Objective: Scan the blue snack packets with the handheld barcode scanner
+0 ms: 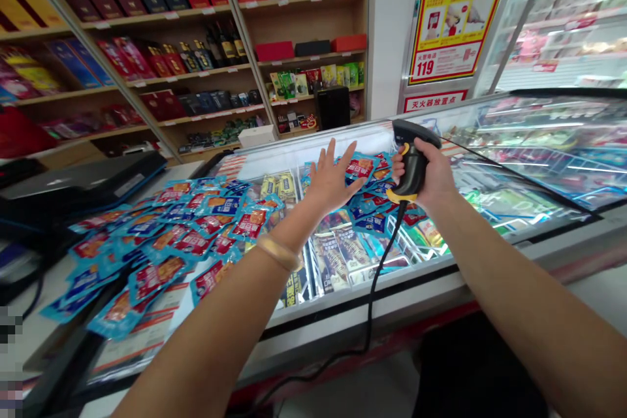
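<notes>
My right hand (434, 173) is wrapped round the grip of a black and yellow barcode scanner (414, 160), its head pointing left. A black cable hangs from the scanner's base and runs down to the left. My left hand (330, 179), fingers spread, is over the freezer's glass top beside several blue and red snack packets (372, 206); whether it touches any cannot be made out. It holds nothing. To the left of my left forearm lies a bigger heap of similar packets (191, 219), spread across the glass and the counter's end.
Through the glass of the chest freezer (337, 258) wrapped ice creams show. A black device (93, 189) stands on the counter at left. Shelves (196, 75) with boxes and bottles line the back wall. A yellow and red poster (460, 6) hangs behind the freezer.
</notes>
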The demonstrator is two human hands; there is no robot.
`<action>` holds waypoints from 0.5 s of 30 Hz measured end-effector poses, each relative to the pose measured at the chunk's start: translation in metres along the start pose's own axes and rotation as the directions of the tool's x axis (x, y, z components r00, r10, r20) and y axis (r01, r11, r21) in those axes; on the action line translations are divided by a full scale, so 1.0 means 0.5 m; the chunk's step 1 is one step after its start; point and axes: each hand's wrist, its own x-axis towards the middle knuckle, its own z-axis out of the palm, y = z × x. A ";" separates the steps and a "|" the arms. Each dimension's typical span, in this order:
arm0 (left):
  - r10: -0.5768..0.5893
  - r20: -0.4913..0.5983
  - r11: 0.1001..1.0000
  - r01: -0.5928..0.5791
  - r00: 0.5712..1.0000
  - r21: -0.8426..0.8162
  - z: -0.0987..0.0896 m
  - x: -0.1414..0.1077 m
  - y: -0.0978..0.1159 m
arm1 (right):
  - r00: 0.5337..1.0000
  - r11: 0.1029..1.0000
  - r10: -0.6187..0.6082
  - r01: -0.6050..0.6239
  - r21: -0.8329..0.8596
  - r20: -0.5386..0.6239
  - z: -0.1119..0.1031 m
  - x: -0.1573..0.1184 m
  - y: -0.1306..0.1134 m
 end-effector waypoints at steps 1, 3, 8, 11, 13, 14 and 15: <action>0.005 -0.026 1.000 -0.005 1.000 -0.009 -0.018 -0.015 -0.020 | 1.000 1.000 -0.010 0.010 -0.004 0.009 0.007 -0.005 -0.002; 0.005 -0.049 1.000 -0.006 0.999 -0.012 -0.058 -0.055 -0.068 | 0.999 1.000 -0.018 0.019 -0.017 0.042 0.028 -0.013 0.000; -0.099 -0.094 0.987 0.110 0.991 0.120 -0.143 -0.198 -0.178 | 0.983 0.993 0.113 -0.105 -0.060 0.148 0.109 -0.025 0.062; -0.096 -0.018 0.975 0.097 0.995 0.202 -0.155 -0.292 -0.209 | 0.954 0.972 0.234 -0.225 -0.070 0.187 0.159 -0.033 0.129; -0.083 0.061 0.959 0.063 0.995 0.277 -0.149 -0.345 -0.216 | 0.926 0.946 0.323 -0.311 -0.088 0.198 0.183 -0.038 0.175; -0.081 0.092 0.948 0.048 0.992 0.316 -0.144 -0.366 -0.216 | 0.909 0.931 0.364 -0.351 -0.098 0.203 0.193 -0.039 0.196; -0.084 0.110 0.934 0.039 0.990 0.354 -0.139 -0.384 -0.215 | 0.893 0.916 0.400 -0.386 -0.106 0.207 0.201 -0.040 0.214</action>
